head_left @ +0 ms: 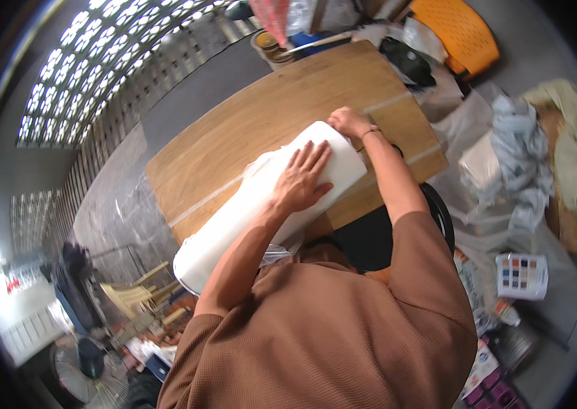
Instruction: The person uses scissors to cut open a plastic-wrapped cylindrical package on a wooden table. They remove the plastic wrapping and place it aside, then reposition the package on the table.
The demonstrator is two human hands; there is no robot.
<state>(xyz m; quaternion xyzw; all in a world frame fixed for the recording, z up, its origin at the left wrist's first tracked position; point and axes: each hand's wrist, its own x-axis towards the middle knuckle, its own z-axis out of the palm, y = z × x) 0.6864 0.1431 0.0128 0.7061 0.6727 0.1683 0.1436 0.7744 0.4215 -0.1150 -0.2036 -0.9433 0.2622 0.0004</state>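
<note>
A long white padded piece (240,221), shaped like a thick cushion, lies diagonally over the near side of a wooden table (234,129). Flat on its upper side, fingers spread, rests my left hand (302,178). My right hand (350,123) is closed beside the far right end of the padded piece, over the table. Whatever its curled fingers grip is hidden. Loose white material bunches along the piece's far edge, and clear plastic shows near my shirt.
A tub (269,46) stands past the table's far edge. To the right are an orange plastic chair (462,34), crumpled light-blue cloth (520,157) and a colour swatch card (522,276). At lower left are a wooden chair (140,293) and a fan (87,371).
</note>
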